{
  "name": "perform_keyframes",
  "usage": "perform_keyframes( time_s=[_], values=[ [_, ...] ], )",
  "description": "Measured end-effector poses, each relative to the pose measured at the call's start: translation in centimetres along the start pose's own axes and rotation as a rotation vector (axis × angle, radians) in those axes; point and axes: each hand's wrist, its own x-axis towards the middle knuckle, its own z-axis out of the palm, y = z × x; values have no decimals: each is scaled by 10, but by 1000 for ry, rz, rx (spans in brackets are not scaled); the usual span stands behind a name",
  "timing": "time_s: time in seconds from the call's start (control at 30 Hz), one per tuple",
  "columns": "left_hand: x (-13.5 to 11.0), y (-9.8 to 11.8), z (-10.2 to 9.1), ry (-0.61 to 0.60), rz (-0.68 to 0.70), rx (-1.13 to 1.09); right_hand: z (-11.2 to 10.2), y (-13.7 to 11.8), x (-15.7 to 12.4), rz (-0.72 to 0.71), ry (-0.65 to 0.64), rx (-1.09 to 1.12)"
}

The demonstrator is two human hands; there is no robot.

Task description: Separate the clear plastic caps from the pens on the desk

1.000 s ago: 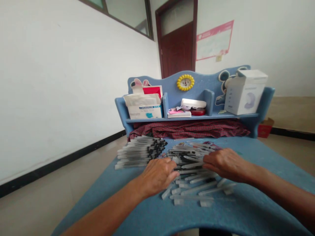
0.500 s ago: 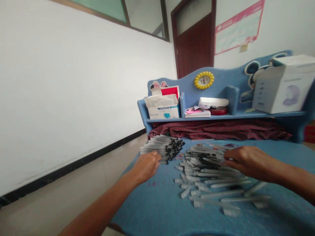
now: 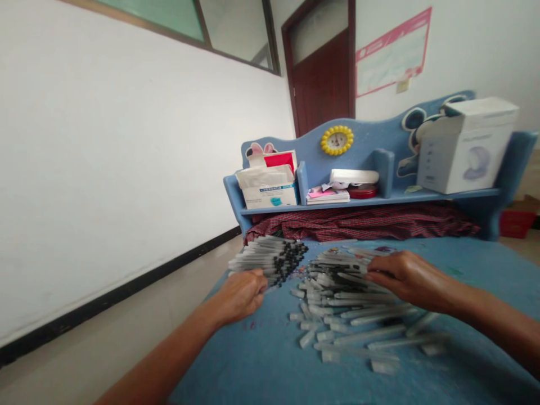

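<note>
My left hand (image 3: 243, 292) is closed at the near edge of a neat pile of clear pens with black ends (image 3: 265, 256), on the left of the blue table. Its fingers curl inward, and whatever they hold is hidden. Over the far right part of a loose heap of clear pen barrels and caps (image 3: 354, 292), my right hand (image 3: 399, 274) has its thumb and fingers pinched together. I cannot make out what is between them. Several short clear caps (image 3: 310, 325) lie along the heap's near left side.
A blue shelf (image 3: 274, 207) stands along the back of the table (image 3: 253, 360), bearing a mask box (image 3: 270, 194), papers (image 3: 328, 196), a red round tin (image 3: 363, 192) and a white carton (image 3: 468, 146). Checked cloth (image 3: 363, 221) lies under it. A white wall (image 3: 126, 140) rises on the left.
The view has turned slightly right, so everything sits further left. My left hand has drawn a little nearer to me beside the pile. My right hand stays pinched over the heap.
</note>
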Motion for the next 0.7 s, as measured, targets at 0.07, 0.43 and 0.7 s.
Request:
perform_keyframes(
  time_s=[0.07,0.43,0.7],
  values=[
    [6,15,-11,66,83,-103,-4,-5,0,0,13,99],
    [80,91,-15,374,556,-373,3,-14,-4,161,59,592],
    [72,93,17,532,527,-194,12,-8,-10,263,-59,647]
  ],
)
